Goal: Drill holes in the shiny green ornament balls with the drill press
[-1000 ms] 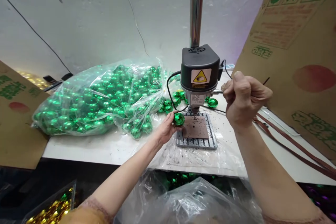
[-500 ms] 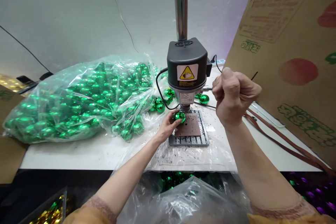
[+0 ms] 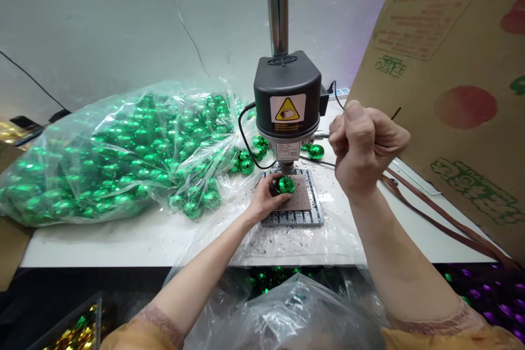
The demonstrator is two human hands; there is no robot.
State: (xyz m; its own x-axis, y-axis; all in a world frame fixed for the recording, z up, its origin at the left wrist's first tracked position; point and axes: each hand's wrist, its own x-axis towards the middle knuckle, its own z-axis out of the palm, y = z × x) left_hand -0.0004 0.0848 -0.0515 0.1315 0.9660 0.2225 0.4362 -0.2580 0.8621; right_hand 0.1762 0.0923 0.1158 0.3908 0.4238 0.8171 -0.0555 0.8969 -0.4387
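My left hand point(image 3: 266, 197) pinches a shiny green faceted ball point(image 3: 285, 185) between thumb and fingers. The ball is below the chuck of a small black drill press point(image 3: 288, 95), over a brown board point(image 3: 301, 197) on the slotted metal base point(image 3: 292, 219). Whether the drill bit touches the ball I cannot tell. My right hand point(image 3: 367, 147) is closed in a fist around the feed lever of the press, to the right of the motor housing. Most of the lever is hidden by the fingers; a dark rod end sticks out behind them.
A large clear bag of green balls point(image 3: 123, 147) lies on the left of the white table point(image 3: 102, 246). Loose green balls point(image 3: 315, 151) sit behind the press. A printed cardboard box point(image 3: 447, 65) stands at right beside a brown strap point(image 3: 443, 216). Clear plastic point(image 3: 303, 311) hangs in front.
The ball in my left hand has shifted slightly right over the board. My right hand stays on the lever. The view has moved a little.
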